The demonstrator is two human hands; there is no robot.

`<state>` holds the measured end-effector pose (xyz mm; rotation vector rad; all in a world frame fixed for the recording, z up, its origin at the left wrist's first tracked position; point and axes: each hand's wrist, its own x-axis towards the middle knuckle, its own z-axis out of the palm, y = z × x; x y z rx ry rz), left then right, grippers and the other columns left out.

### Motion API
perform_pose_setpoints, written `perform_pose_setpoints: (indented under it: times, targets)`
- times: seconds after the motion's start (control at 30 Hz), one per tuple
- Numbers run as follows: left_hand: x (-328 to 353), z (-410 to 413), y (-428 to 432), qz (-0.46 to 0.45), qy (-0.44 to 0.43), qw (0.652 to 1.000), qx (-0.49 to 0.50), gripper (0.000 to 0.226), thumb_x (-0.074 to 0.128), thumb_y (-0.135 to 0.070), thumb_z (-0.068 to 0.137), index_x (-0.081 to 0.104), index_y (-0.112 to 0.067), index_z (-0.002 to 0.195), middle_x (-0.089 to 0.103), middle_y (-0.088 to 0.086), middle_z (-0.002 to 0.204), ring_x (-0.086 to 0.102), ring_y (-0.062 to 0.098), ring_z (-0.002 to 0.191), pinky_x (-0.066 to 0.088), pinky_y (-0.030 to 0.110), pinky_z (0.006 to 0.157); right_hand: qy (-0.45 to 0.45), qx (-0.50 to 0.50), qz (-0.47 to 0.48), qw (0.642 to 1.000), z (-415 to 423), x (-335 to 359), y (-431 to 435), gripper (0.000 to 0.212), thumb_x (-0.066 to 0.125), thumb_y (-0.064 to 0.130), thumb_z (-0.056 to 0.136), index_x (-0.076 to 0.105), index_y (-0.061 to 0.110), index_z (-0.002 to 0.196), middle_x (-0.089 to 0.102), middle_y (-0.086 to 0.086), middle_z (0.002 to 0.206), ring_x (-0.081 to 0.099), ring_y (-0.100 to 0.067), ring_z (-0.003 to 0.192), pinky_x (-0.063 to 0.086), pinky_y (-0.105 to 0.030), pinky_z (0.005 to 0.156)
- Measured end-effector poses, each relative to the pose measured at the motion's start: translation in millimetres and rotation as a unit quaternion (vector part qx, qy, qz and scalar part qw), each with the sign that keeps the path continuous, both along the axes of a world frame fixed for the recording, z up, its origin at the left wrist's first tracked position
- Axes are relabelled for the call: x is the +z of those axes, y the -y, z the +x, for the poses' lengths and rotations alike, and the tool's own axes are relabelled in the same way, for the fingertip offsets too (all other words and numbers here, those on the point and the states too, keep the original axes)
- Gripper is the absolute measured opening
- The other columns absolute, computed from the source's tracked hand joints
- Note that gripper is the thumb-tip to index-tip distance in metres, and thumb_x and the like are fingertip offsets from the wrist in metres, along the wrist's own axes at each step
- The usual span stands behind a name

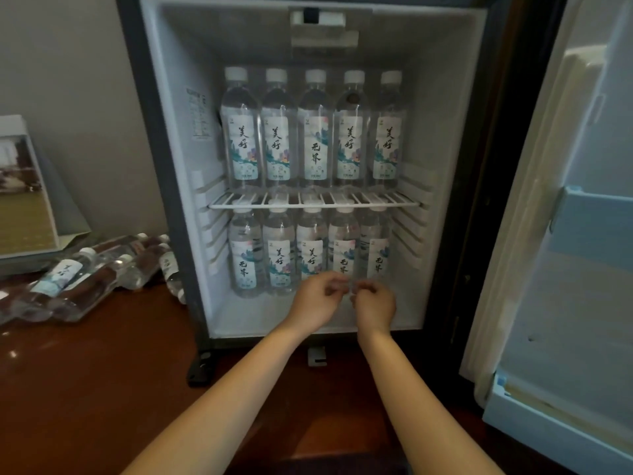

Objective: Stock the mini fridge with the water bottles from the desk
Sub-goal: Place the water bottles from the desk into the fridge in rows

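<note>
**Water bottle, lower row of mini fridge: handling**
Fourth from left, upright on fridge floor. Left hand and right hand curled either side of its base; actual grip too blurred to tell. Probably full, so moderately heavy; thin clear wall, yielding under squeeze, smooth and likely slippery. Grasp around labelled mid-body, not cap. Remaining bottles lying on desk, left of fridge.

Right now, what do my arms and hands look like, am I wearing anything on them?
Both forearms are bare, no sleeves in view. The left hand and right hand wear no gloves; no watch, bracelet or ring shows, though blur hides fine detail.
</note>
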<state>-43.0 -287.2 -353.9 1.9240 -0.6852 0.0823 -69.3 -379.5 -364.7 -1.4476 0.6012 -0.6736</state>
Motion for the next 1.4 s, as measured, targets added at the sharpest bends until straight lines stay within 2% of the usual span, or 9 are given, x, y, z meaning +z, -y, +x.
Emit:
perform_pose_setpoints:
  times: [0.1,0.23,0.6,0.77,0.9,1.03,1.13,1.3,1.4]
  targets:
    - [-2,-9,-31,-0.013,-0.004,1.000,0.010,0.028,0.054,-0.001,0.088,0.066,-0.026,0.094,0.067,-0.008,0.088,0.064,0.008,0.091,0.049,0.020,0.080,-0.004,0.112,0.005,0.994,-6,2,-20,0.028,0.041,-0.007,0.082,0.064,0.006,0.089,0.065,-0.011,0.084,0.061,-0.021,0.077,0.052,-0.033,0.072]
    - [-10,-14,-82,-0.026,-0.028,0.996,0.084,0.032,0.056,-0.001,0.087,0.065,-0.031,0.084,0.068,-0.004,0.088,0.064,0.014,0.090,0.049,0.027,0.081,-0.033,0.259,-0.008,0.965,-7,8,-57,0.026,0.042,-0.006,0.086,0.065,0.003,0.094,0.067,-0.009,0.082,0.060,-0.016,0.064,0.051,-0.021,0.057]
    - [-24,-34,-276,-0.076,-0.024,0.961,0.265,0.036,0.052,0.009,0.085,0.065,-0.023,0.077,0.067,0.004,0.074,0.062,0.007,0.066,0.048,0.025,0.066,-0.085,0.515,-0.080,0.849,5,6,-214,0.025,0.044,0.002,0.093,0.062,0.016,0.085,0.064,-0.001,0.074,0.058,-0.010,0.053,0.049,-0.020,0.053]
    - [-25,-46,-370,0.006,0.013,0.912,0.409,0.024,0.055,0.005,0.084,0.068,-0.013,0.091,0.068,0.005,0.093,0.062,0.015,0.086,0.048,0.030,0.081,-0.104,0.565,-0.101,0.813,14,2,-284,0.023,0.041,0.001,0.094,0.061,0.012,0.091,0.062,0.000,0.071,0.056,-0.006,0.047,0.046,-0.018,0.050]
    - [-25,-49,-439,0.132,0.024,0.824,0.551,0.033,0.055,-0.004,0.085,0.060,-0.007,0.117,0.055,0.014,0.122,0.052,0.030,0.114,0.039,0.037,0.098,-0.116,0.594,-0.102,0.789,20,0,-330,0.022,0.042,0.002,0.094,0.061,0.011,0.094,0.063,-0.001,0.073,0.057,-0.009,0.055,0.047,-0.020,0.055]
    - [-35,-43,-482,0.175,-0.090,0.759,0.621,0.050,0.051,-0.028,0.093,0.038,-0.010,0.137,0.034,0.017,0.141,0.039,0.035,0.126,0.037,0.044,0.103,-0.121,0.607,-0.092,0.780,24,-3,-363,0.020,0.043,0.003,0.093,0.061,0.011,0.099,0.063,-0.001,0.077,0.059,-0.011,0.063,0.050,-0.021,0.060]
    - [-42,-37,-487,0.165,-0.142,0.760,0.612,0.048,0.046,-0.041,0.094,0.039,-0.013,0.132,0.040,0.018,0.135,0.046,0.035,0.119,0.042,0.045,0.097,-0.125,0.605,-0.070,0.783,28,-8,-380,0.018,0.044,0.003,0.093,0.058,0.012,0.102,0.063,-0.002,0.082,0.059,-0.012,0.068,0.050,-0.021,0.063]
    - [-48,-32,-475,0.082,-0.045,0.786,0.612,0.013,0.049,-0.032,0.094,0.045,-0.020,0.099,0.053,0.008,0.112,0.056,0.020,0.093,0.050,0.031,0.070,-0.139,0.599,-0.070,0.786,34,-18,-393,0.023,0.045,0.005,0.093,0.054,0.017,0.110,0.062,-0.001,0.098,0.062,-0.016,0.090,0.052,-0.030,0.085]
    - [-49,-30,-469,0.043,-0.023,0.787,0.615,0.015,0.052,-0.029,0.093,0.047,-0.018,0.102,0.055,0.005,0.110,0.054,0.013,0.090,0.042,0.021,0.059,-0.146,0.597,-0.049,0.787,36,-21,-396,0.034,0.046,0.006,0.093,0.048,0.014,0.126,0.058,-0.004,0.109,0.060,-0.020,0.101,0.050,-0.031,0.089]
